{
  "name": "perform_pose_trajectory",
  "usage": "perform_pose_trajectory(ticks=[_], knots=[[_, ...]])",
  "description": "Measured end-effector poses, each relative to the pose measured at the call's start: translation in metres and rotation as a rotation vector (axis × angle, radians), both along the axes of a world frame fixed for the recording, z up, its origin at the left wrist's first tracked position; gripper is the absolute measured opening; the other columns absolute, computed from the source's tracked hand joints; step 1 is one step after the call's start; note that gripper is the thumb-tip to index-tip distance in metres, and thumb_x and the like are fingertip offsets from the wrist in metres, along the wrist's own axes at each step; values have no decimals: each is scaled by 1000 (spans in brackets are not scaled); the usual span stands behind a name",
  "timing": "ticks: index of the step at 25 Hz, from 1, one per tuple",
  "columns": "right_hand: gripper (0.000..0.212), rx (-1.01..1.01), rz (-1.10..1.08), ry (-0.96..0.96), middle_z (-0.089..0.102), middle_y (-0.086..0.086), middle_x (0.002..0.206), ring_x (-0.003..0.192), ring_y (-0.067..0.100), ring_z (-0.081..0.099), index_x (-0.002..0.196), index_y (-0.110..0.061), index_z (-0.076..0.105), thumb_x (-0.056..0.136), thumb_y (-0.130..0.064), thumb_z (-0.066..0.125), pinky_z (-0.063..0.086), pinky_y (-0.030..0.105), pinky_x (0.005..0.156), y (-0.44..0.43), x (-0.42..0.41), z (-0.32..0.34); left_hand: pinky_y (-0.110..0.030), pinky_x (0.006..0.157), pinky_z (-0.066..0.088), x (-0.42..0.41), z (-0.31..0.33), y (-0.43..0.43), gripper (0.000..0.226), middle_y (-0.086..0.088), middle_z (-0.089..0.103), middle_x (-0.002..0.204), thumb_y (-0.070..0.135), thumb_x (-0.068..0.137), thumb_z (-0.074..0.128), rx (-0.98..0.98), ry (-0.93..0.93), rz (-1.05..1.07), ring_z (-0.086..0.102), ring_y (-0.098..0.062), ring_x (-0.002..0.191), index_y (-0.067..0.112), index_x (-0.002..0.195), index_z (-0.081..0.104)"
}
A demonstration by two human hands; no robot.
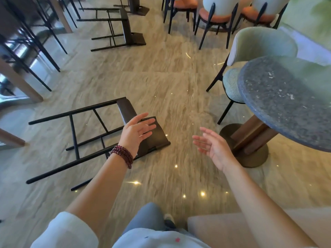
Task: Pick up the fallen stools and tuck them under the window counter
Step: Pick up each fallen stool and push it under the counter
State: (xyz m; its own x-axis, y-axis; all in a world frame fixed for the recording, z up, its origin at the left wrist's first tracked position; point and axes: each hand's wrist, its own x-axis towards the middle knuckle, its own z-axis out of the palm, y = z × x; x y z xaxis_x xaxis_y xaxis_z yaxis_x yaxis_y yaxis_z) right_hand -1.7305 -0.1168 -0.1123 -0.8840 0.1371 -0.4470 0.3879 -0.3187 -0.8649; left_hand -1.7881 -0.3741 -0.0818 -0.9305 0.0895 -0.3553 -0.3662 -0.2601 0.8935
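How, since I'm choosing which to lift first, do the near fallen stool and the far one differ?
The near stool lies right at the open left hand; the far stool has no hand near. The near stool lies slanted in view; the far stool lies straighter, beside a table base. Both are dark, on their sides, legs pointing left.

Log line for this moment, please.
reach | left hand open over near stool | right hand open, empty | far stool on its side
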Motion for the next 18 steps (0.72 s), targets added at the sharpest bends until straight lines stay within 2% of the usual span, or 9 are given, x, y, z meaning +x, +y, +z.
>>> perform_pose_trajectory(ticks=[10,18], knots=[[25,26,-7,-21,73,13,103,95,26,69,118,-20,61,94,-16,52,52,34,75,23,-184,-22,-34,85,53,-194,-22,35,36,-11,69,113,1,90,47,37,-9,-60,68,-25,101,15,121,59],[27,27,20,-91,72,12,104,95,25,69,121,-20,60,95,-15,52,52,36,78,20,-326,-26,-34,86,51,-331,-27,40,35,-10,70,112,-1,91,45,36,-64,-62,68,-25,102,19,115,62]])
